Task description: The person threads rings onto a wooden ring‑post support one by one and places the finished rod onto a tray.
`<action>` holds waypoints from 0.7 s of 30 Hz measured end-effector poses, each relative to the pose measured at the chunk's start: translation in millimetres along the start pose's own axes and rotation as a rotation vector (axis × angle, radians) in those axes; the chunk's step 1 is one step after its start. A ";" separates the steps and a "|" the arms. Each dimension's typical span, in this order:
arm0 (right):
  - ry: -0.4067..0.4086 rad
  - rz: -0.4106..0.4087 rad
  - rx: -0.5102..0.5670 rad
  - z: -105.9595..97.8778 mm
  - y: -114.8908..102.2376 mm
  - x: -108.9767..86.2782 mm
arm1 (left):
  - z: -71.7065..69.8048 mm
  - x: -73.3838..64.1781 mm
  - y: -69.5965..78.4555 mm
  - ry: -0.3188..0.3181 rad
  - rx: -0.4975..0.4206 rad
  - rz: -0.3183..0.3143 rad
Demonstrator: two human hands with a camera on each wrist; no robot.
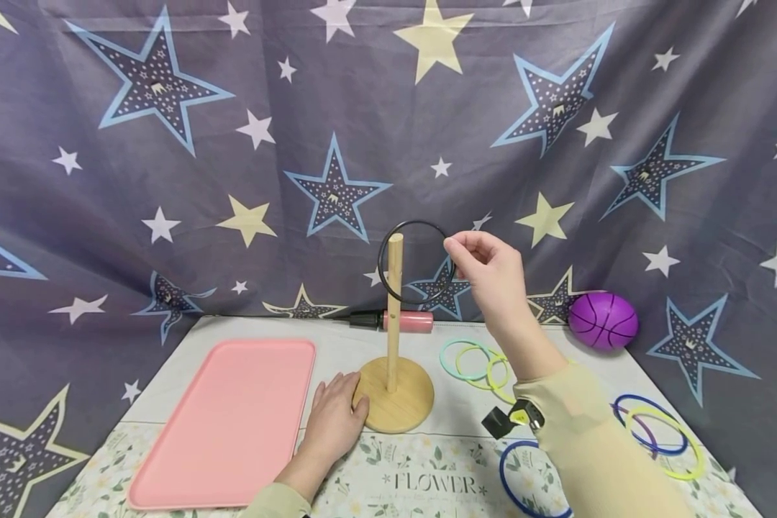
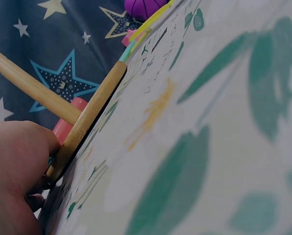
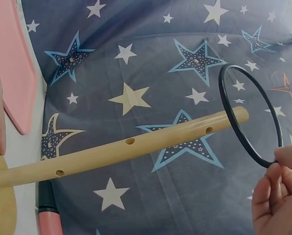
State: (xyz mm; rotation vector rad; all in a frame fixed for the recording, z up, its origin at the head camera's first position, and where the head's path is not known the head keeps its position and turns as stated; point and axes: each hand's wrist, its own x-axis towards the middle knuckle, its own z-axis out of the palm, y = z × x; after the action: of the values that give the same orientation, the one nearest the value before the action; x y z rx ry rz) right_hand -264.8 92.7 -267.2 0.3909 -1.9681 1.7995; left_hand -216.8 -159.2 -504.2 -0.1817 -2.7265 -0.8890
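Observation:
A black ring [image 1: 381,270] is pinched between the thumb and fingers of my right hand [image 1: 492,273]. The ring is tilted at the top of an upright wooden post [image 1: 394,316]. In the right wrist view the post's tip shows through the ring [image 3: 259,159]; I cannot tell whether the ring encircles it. The post rises from a round wooden base [image 1: 408,414]. My left hand [image 1: 333,421] lies on the table against the base's left side, its fingers extended and its thumb at the rim. In the left wrist view the base [image 2: 94,115] hides part of those fingers.
A pink tray [image 1: 233,424] lies left of my left hand. Behind the post is a pink and black pump [image 1: 408,321]. Turquoise [image 1: 442,358] and yellow rings lie to its right, with blue [image 1: 503,475], purple and yellow ones further right. A purple ball [image 1: 603,321] stands at the back right.

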 end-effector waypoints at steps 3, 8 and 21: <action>0.019 0.011 0.024 4.1 3.1 0.9 | -0.3 -0.6 -0.2 0.000 -0.003 0.003; 0.030 0.023 0.067 10.9 7.7 2.8 | -0.2 -1.1 -0.3 0.002 0.001 0.005; 0.028 0.066 0.085 25.9 16.7 4.8 | -0.1 -1.2 0.0 0.013 0.004 0.004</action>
State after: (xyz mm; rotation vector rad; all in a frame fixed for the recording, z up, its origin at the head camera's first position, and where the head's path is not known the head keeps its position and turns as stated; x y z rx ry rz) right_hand -280.5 69.3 -280.7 0.3291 -1.9111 1.9238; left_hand -215.6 -159.3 -504.4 -0.1792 -2.7147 -0.8807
